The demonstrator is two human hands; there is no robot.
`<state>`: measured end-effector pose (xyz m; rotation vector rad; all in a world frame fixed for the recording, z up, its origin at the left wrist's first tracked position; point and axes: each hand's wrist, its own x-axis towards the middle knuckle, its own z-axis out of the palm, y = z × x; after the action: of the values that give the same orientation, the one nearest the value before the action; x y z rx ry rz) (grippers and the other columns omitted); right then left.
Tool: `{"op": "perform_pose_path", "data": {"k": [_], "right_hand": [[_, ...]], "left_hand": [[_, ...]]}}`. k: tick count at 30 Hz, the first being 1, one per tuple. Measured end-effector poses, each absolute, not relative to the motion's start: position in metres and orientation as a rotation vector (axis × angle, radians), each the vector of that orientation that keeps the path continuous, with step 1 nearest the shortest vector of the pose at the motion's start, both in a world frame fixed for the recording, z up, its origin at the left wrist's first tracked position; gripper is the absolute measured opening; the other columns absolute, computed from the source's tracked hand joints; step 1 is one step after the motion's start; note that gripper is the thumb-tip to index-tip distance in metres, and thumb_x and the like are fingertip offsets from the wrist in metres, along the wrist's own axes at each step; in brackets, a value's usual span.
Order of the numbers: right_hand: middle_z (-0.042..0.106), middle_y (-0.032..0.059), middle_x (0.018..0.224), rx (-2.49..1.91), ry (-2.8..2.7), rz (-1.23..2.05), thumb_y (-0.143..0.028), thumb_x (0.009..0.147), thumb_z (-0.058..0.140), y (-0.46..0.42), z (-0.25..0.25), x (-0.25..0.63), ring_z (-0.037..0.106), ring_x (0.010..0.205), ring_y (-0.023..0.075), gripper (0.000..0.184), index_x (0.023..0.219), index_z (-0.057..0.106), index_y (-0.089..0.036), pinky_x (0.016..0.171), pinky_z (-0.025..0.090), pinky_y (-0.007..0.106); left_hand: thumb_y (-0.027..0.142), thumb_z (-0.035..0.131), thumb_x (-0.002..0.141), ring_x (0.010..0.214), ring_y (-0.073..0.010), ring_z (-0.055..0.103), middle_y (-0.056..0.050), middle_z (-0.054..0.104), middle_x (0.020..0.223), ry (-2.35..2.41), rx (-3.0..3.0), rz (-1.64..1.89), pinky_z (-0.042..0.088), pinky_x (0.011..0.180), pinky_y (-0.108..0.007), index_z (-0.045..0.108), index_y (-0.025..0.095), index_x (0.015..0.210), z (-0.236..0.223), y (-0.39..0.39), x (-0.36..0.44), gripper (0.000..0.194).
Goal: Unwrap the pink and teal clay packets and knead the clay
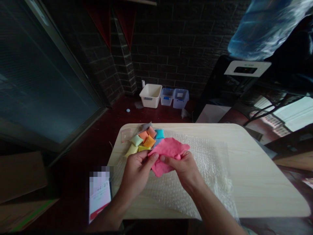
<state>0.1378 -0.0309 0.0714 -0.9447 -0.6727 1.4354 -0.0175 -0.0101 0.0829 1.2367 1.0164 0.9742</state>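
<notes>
Both hands hold a flattened, uneven sheet of pink modelling clay [170, 147] above the table. My left hand [140, 164] pinches its left edge, thumb on top and fingers underneath. On the other side my right hand [184, 164] grips the clay, its thumb pressing near the middle and its fingers curled at the right edge. Just behind my left hand lies a pile of small soft packets in several colours, among them an orange packet [149, 141], a pale green packet [137, 140] and a turquoise packet [159, 133].
Bubble wrap [212, 166] covers the middle of the light wooden table [259, 169]. A phone-like screen [99, 195] stands off the left edge. On the floor behind are a cream bin [151, 96] and two clear bins [181, 99]. A water dispenser [220, 85] stands back right.
</notes>
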Motion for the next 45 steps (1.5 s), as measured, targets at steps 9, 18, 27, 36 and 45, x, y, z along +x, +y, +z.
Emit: {"op": "perform_pose_path", "data": {"k": [9, 18, 27, 36, 45], "right_hand": [[0.079, 0.0033, 0.079, -1.009, -0.687, 1.375, -0.025, 0.066, 0.093, -0.032, 0.072, 0.144, 0.068, 0.063, 0.0166, 0.020, 0.079, 0.079, -0.018, 0.064, 0.055, 0.029], [0.080, 0.0046, 0.087, -0.930, -0.662, 1.414, -0.026, 0.070, 0.092, -0.032, 0.075, 0.143, 0.072, 0.072, 0.0191, 0.023, 0.087, 0.080, -0.020, 0.074, 0.058, 0.033], [0.076, 0.0023, 0.079, -0.953, -0.660, 1.374, -0.029, 0.071, 0.092, -0.031, 0.072, 0.145, 0.067, 0.067, 0.0170, 0.020, 0.083, 0.080, -0.020, 0.073, 0.055, 0.033], [0.068, -0.0005, 0.065, -1.026, -0.704, 1.311, -0.026, 0.069, 0.092, -0.033, 0.071, 0.144, 0.056, 0.058, 0.0121, 0.016, 0.070, 0.079, -0.017, 0.061, 0.046, 0.027], [0.071, 0.0000, 0.066, -1.039, -0.841, 1.316, -0.029, 0.076, 0.088, -0.033, 0.075, 0.152, 0.056, 0.059, 0.0115, 0.017, 0.067, 0.078, -0.018, 0.061, 0.046, 0.026]], "left_hand": [[0.035, 0.080, 0.084, 0.078, -0.0220, 0.070, -0.007, 0.079, 0.085, 0.993, 1.201, 0.972, 0.057, 0.075, -0.029, 0.083, 0.017, 0.093, 0.083, -0.005, -0.022, 0.020], [0.041, 0.078, 0.087, 0.086, -0.0217, 0.073, -0.010, 0.079, 0.099, 0.843, 0.930, 0.966, 0.059, 0.077, -0.031, 0.080, 0.017, 0.106, 0.088, -0.008, -0.015, 0.030], [0.040, 0.080, 0.085, 0.084, -0.0227, 0.073, -0.011, 0.080, 0.094, 0.945, 1.021, 0.985, 0.057, 0.077, -0.031, 0.082, 0.014, 0.101, 0.077, -0.006, -0.018, 0.030], [0.034, 0.080, 0.086, 0.091, -0.0218, 0.072, -0.010, 0.079, 0.104, 0.841, 0.969, 0.961, 0.056, 0.084, -0.031, 0.078, 0.017, 0.113, 0.078, -0.011, -0.010, 0.032], [0.031, 0.081, 0.084, 0.091, -0.0242, 0.072, -0.010, 0.079, 0.098, 0.884, 0.969, 0.994, 0.057, 0.080, -0.032, 0.079, 0.015, 0.109, 0.075, -0.008, -0.014, 0.030]]}}
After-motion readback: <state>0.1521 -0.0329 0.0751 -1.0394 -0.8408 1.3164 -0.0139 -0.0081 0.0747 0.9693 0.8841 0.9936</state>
